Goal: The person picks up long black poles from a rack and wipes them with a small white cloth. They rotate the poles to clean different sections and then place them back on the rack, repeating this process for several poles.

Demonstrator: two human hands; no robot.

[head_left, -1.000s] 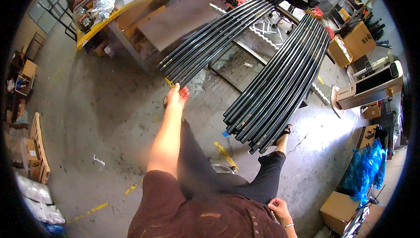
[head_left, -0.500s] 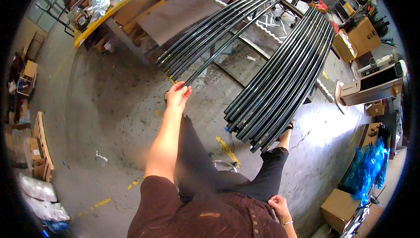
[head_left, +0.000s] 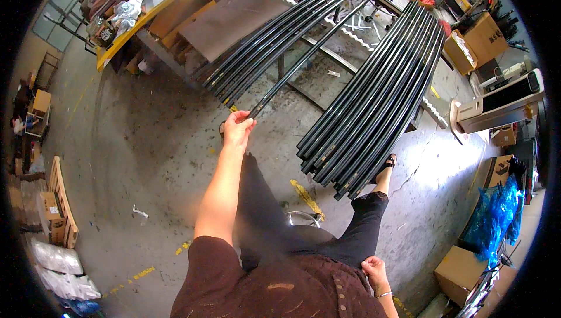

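My left hand [head_left: 237, 130] is closed around the near end of one long black tube [head_left: 280, 86], thumb and fingers pinching it. This tube slants away from me, apart from a row of similar black tubes [head_left: 257, 50] on its left. To its right lies a larger stack of black tubes [head_left: 374, 99], whose near ends reach toward my right leg. Both groups rest across a metal frame [head_left: 332, 55]. My right hand [head_left: 375, 271] sits low at my right thigh, fingers curled against the dark trousers; whether it grips the cloth is hidden.
A yellow-edged workbench [head_left: 153, 11] stands at the far left, beside a brown sheet [head_left: 231, 20]. Cardboard boxes [head_left: 485, 36] and blue plastic film [head_left: 497, 219] line the right. A wooden pallet [head_left: 63, 201] leans at the left. Dark material lies over the tubes' far ends.
The view has shifted slightly. My left hand still holds the tube end, and the gap between it and the left row looks a little wider. My right hand stays at my thigh.
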